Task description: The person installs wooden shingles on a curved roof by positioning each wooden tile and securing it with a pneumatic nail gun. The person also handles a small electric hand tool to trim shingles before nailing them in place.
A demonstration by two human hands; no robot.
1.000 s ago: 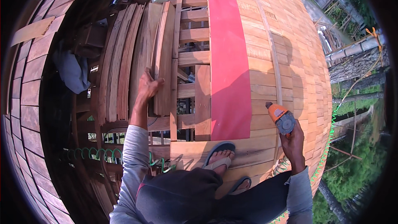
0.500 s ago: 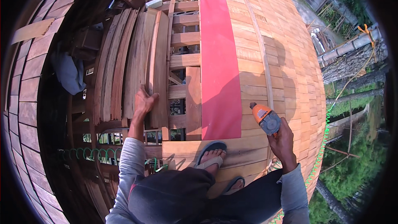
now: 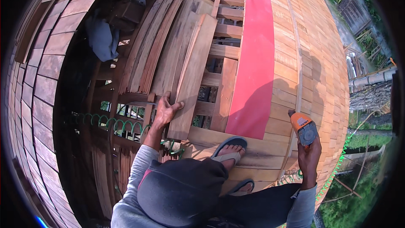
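My left hand (image 3: 168,110) grips the near left edge of a long thin wooden board (image 3: 195,76), thumb on top and some fingertips hidden. The board lies slanted at the right of a pile, its near end sticking out toward me. Stacked wooden boards (image 3: 158,44) lie left of it and partly under it. In my right hand (image 3: 309,160) is an orange and grey nail gun (image 3: 304,128), held by its handle over the wooden shingles (image 3: 282,114). Its dark nose points away from me.
A red sheet strip (image 3: 255,59) runs lengthwise between open battens (image 3: 225,50) and the laid shingles. Dark gaps open left, beside a grey cloth (image 3: 103,42). Green coiled hoses (image 3: 114,122) run on both sides. My sandalled foot (image 3: 230,152) stands on boards; the roof edge curves down at right.
My left hand has pulled the board toward me and angled it off the pile. My view has shifted left, and the nail gun stays in my right hand.
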